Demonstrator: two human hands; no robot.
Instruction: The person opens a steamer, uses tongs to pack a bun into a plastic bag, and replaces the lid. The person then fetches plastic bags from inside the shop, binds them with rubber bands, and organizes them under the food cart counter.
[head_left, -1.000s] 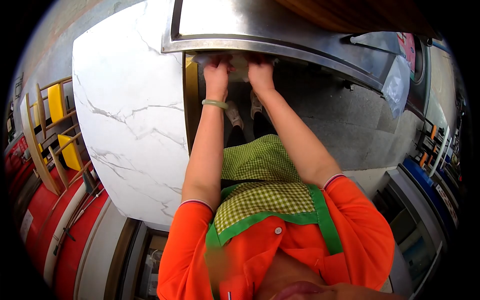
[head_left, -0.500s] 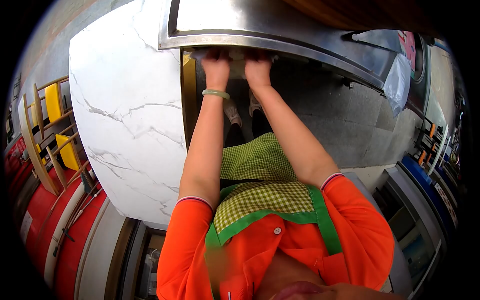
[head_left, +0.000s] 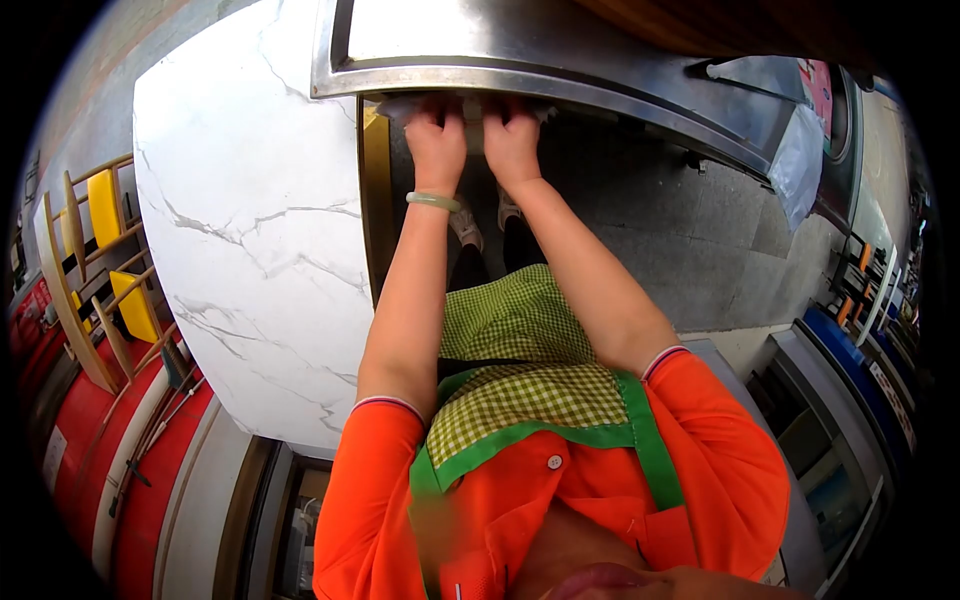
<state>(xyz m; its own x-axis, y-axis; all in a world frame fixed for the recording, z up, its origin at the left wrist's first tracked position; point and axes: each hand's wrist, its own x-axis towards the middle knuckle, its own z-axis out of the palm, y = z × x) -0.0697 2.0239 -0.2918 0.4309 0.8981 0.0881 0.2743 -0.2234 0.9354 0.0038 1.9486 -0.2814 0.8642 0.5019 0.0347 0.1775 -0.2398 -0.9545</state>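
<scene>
Side by side, my left hand (head_left: 435, 155) and my right hand (head_left: 511, 150) reach to the front edge of the stainless steel counter (head_left: 480, 80). Both have curled fingers, with the tips hidden under the counter's lip. A thin whitish crumpled material (head_left: 400, 107), perhaps a plastic bag or cloth, shows at the outer sides of both hands. The fingers appear closed on it. Most of it is hidden by the hands and the counter. A pale green bangle (head_left: 433, 201) circles my left wrist.
A white marble-patterned tabletop (head_left: 250, 220) adjoins the counter on the left. A translucent plastic bag (head_left: 800, 165) hangs from the counter at the right. Grey floor tiles (head_left: 640, 240) lie below. A wooden rack with yellow panels (head_left: 135, 305) stands at far left.
Both hands have shifted slightly, their backs and thumbs now showing more clearly below the counter edge. They remain at the whitish material, and the view has moved a little.
</scene>
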